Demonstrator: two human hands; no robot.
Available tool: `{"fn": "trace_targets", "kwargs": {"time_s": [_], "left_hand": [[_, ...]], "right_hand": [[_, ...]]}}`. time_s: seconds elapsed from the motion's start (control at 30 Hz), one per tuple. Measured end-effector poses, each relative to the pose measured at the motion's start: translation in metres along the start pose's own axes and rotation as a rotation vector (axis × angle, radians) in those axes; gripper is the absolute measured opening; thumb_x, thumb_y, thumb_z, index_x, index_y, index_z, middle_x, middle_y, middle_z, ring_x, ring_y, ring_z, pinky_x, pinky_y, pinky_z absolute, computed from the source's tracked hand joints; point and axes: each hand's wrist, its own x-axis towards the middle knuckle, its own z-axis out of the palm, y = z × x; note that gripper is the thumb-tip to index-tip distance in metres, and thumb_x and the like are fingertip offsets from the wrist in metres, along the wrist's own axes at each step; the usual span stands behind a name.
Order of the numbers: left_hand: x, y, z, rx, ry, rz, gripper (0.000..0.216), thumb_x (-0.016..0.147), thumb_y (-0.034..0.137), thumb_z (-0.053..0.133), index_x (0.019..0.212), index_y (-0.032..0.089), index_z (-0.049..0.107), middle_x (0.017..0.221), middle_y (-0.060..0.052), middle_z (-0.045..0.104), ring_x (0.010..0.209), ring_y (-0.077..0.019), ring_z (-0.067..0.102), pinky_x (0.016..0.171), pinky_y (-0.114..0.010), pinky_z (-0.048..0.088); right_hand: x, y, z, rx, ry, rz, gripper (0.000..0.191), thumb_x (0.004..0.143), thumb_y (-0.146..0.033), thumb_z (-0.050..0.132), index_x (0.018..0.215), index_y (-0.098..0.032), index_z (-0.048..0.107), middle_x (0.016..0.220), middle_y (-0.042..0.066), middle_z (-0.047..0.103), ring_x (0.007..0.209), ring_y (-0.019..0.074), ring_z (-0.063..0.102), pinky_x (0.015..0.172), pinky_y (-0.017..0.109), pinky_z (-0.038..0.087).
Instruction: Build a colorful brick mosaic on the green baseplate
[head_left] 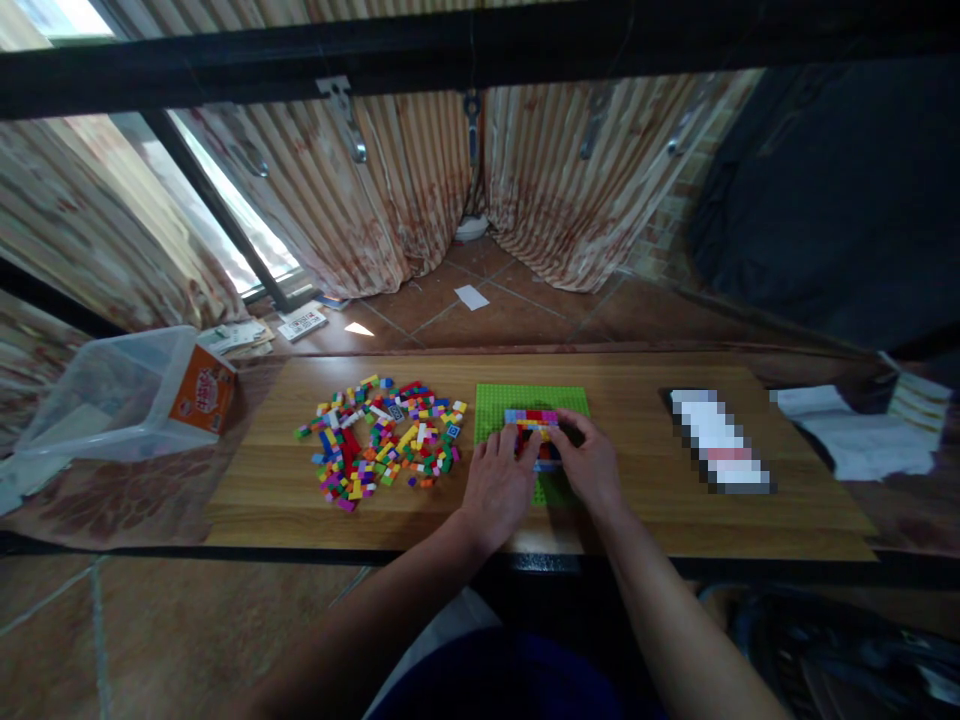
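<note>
A small structure of colourful toy building bricks (531, 416) stands on the green studded baseplate (491, 400) in the middle of the table. From the left, my left hand (499, 487) is closed on its near left side, fingers bent and thumb against the bricks. My right hand (589, 462) grips the right end, with thumb and fingers curled round it. Both hands cover much of the structure's sides, so its full shape and any single brick under my fingertips are hidden.
Left of the baseplate lies a spread pile of loose toy bricks (390, 440). A clear plastic bin (127, 390) with an orange label stands off the table's left end. A blurred-out flat object (720, 440) lies on the right, with papers (847, 430) beyond it. A dark bar (480, 50) crosses overhead.
</note>
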Motion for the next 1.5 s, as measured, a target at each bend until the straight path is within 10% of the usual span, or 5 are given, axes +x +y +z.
{"fn": "trace_targets", "kwargs": {"time_s": [0.3,0.63,0.87,1.13,1.5], "left_hand": [[-0.008,0.001,0.001,-0.127,0.061,0.002,0.061,0.082,0.022,0.057,0.139,0.021,0.038,0.134,-0.015,0.042,0.115,-0.0306,0.048,0.095,-0.048,0.044],[-0.077,-0.023,-0.004,-0.410,0.122,-0.034,0.055,0.083,0.016,0.051,0.137,0.021,0.040,0.139,-0.013,0.042,0.130,-0.0272,0.041,0.106,-0.049,0.040],[-0.107,-0.034,0.001,-0.399,0.154,-0.038,0.048,0.083,0.013,0.051,0.131,0.018,0.047,0.134,-0.014,0.048,0.125,-0.0264,0.046,0.105,-0.048,0.043],[-0.106,-0.035,0.005,-0.417,0.181,-0.048,0.044,0.082,0.011,0.051,0.125,0.020,0.052,0.129,-0.011,0.054,0.121,-0.0248,0.050,0.104,-0.048,0.045],[-0.049,-0.016,-0.021,-0.541,0.196,0.058,0.047,0.093,0.031,0.047,0.137,0.017,0.040,0.139,-0.014,0.048,0.130,-0.0241,0.043,0.110,-0.048,0.037]], "right_hand": [[0.025,0.009,0.000,0.139,-0.045,0.154,0.048,0.056,-0.037,0.077,0.100,-0.018,0.070,0.082,0.006,0.073,0.076,0.0223,0.067,0.076,0.043,0.052],[-0.029,0.003,-0.028,0.256,0.283,0.150,0.044,0.074,-0.049,0.062,0.102,-0.015,0.068,0.090,0.011,0.072,0.078,0.0225,0.067,0.072,0.037,0.052],[-0.067,-0.010,-0.019,-0.037,0.126,-0.034,0.039,0.084,-0.049,0.052,0.103,-0.018,0.069,0.102,0.013,0.071,0.096,0.0273,0.064,0.087,0.046,0.048],[-0.053,-0.023,0.003,-0.408,0.025,-0.457,0.040,0.091,-0.038,0.044,0.122,-0.019,0.060,0.123,0.014,0.062,0.118,0.0297,0.052,0.099,0.052,0.040],[-0.061,-0.025,0.013,-0.595,-0.091,-0.535,0.047,0.094,-0.030,0.038,0.137,-0.015,0.046,0.133,0.017,0.055,0.129,0.0313,0.045,0.109,0.056,0.029]]}}
